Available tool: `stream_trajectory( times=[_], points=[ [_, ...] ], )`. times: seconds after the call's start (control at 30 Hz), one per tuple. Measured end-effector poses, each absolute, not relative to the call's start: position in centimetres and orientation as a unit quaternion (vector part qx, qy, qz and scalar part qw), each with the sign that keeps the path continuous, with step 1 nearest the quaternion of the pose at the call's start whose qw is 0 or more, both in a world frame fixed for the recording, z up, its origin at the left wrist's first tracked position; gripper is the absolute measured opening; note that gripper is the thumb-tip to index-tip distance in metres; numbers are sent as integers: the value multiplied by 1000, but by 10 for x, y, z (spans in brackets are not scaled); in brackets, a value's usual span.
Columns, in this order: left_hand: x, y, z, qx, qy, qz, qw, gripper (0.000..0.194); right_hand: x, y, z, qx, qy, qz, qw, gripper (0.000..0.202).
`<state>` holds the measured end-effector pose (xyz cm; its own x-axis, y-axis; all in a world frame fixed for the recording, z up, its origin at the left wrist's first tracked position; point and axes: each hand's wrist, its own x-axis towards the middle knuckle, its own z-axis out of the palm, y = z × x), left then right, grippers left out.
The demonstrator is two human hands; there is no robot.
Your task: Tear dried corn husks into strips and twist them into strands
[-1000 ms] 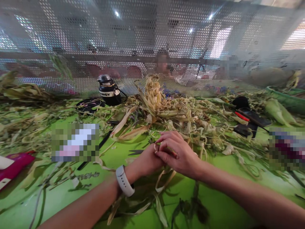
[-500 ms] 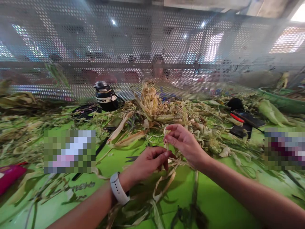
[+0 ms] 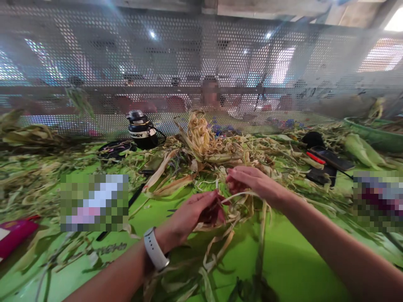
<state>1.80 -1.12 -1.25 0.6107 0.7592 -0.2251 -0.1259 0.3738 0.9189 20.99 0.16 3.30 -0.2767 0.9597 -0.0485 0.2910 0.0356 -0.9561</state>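
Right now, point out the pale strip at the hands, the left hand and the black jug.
Pale strip (image 3: 242, 194): head view, on its arched middle.
Left hand (image 3: 195, 211): head view, between wrist and fingertips.
Black jug (image 3: 141, 134): head view, on its white lettered band.

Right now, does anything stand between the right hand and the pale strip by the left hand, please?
Nothing visible stands between the right hand and the pale strip; whether they touch is unclear.
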Motion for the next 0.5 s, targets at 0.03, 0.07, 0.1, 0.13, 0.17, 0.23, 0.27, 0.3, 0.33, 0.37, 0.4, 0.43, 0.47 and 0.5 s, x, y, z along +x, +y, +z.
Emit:
stream_trajectory(
  times=[0.03, 0.07, 0.1, 0.13, 0.17, 0.23, 0.27, 0.3, 0.33, 0.37, 0.4, 0.43, 0.47, 0.5],
  points=[
    [17, -10, -13, 474, 329, 297, 761, 36, 215, 2, 37, -503, -641, 480, 325, 38],
    [17, -9, -14, 474, 325, 302, 761, 37, 219, 3, 40, -511, -646, 470, 318, 38],
    [17, -8, -15, 473, 322, 307, 761, 37, 222, 3, 41, -515, -653, 461, 310, 38],
    [17, -8, -15, 471, 320, 312, 760, 36, 223, 2, 42, -516, -666, 450, 297, 38],
    [17, -8, -16, 470, 319, 319, 759, 34, 223, 2, 41, -511, -684, 441, 277, 38],
    [17, -8, -16, 478, 324, 326, 749, 31, 220, 1, 36, -489, -720, 429, 240, 37],
    [17, -7, -16, 490, 327, 326, 740, 30, 218, 1, 33, -479, -731, 424, 237, 37],
    [18, -7, -16, 507, 329, 321, 729, 29, 215, 1, 30, -473, -731, 425, 248, 37],
    [18, -7, -15, 527, 328, 313, 719, 30, 211, 1, 26, -471, -722, 430, 268, 37],
    [18, -8, -15, 548, 325, 300, 710, 31, 208, 1, 23, -474, -707, 439, 288, 38],
    [18, -8, -14, 563, 322, 288, 704, 31, 205, 2, 20, -480, -691, 446, 305, 39],
    [18, -8, -14, 573, 319, 278, 702, 32, 202, 2, 17, -487, -678, 448, 319, 40],
    [18, -9, -13, 576, 320, 273, 701, 32, 200, 2, 15, -493, -669, 447, 331, 41],
    [18, -9, -12, 571, 322, 274, 703, 31, 198, 2, 14, -496, -663, 441, 346, 42]
  ],
)
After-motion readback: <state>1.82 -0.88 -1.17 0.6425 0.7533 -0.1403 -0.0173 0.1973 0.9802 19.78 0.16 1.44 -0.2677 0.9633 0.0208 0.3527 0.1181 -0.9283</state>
